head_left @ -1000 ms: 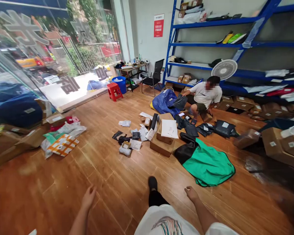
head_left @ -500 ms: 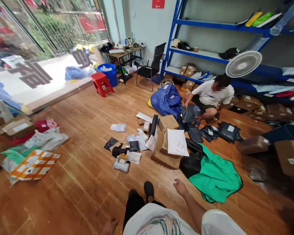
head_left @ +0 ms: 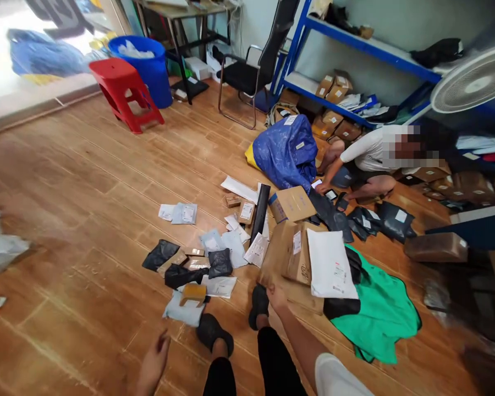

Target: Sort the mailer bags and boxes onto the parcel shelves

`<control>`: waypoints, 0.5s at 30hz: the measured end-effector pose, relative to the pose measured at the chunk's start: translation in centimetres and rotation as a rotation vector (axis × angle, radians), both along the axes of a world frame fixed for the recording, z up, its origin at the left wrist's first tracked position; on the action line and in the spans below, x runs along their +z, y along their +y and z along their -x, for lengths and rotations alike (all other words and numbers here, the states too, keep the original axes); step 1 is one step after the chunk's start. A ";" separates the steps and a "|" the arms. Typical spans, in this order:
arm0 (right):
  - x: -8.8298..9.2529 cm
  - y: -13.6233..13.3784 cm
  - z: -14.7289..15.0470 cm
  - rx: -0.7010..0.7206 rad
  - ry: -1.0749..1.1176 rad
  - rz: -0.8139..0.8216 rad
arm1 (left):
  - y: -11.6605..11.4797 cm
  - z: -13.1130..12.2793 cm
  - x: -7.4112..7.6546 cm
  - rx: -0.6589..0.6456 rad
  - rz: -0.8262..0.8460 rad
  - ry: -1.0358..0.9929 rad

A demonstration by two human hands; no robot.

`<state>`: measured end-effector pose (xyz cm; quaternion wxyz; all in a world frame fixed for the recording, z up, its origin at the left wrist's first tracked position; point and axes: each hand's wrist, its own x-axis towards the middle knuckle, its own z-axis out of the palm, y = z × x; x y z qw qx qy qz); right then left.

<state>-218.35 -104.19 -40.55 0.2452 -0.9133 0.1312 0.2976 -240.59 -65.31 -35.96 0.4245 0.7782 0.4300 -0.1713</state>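
Note:
My right hand point(head_left: 276, 298) hangs in front of the near left corner of a large flat cardboard box point(head_left: 274, 256), its fingers loosely bent and holding nothing; whether it touches the box I cannot tell. Low at the left, my left hand point(head_left: 154, 360) is slightly blurred, empty, with loosely curled fingers. Nearest to it on the floor lies a pale grey mailer bag point(head_left: 183, 309) with a small yellow-brown packet point(head_left: 193, 291) on top. Beyond are black mailers point(head_left: 220, 263) and small boxes. A smaller carton point(head_left: 296, 250) and a white mailer bag point(head_left: 332, 264) rest on the large box.
A person point(head_left: 379, 154) squats at the right by a blue sack point(head_left: 284, 151) and black parcels. Green cloth point(head_left: 379, 308) lies right of the boxes. A red stool point(head_left: 124, 91), blue bin point(head_left: 159, 71), chair point(head_left: 247, 77), fan point(head_left: 478, 82) and blue shelving point(head_left: 367, 47) stand behind.
My view has moved closer to the parcels and tilted down. My right hand is now by the large box's corner, and more of my left hand shows. The other person's hand no longer holds up a black parcel.

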 end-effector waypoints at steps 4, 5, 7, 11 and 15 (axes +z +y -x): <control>-16.6 4.9 -11.0 0.011 -0.092 0.033 | 1.0 -11.9 -15.8 0.050 0.212 -0.218; -21.2 5.9 -14.0 0.018 -0.131 0.035 | 0.4 -14.4 -19.3 0.017 0.238 -0.274; -30.1 7.8 -19.9 0.027 -0.204 0.053 | -1.2 -18.9 -25.5 -0.096 0.243 -0.364; -44.0 10.0 -29.9 -0.034 -0.270 0.158 | -3.9 -24.8 -33.6 -0.553 0.202 -0.543; -49.2 9.4 -34.4 -0.156 -0.267 0.273 | -3.7 -27.3 -36.5 -0.919 0.179 -0.606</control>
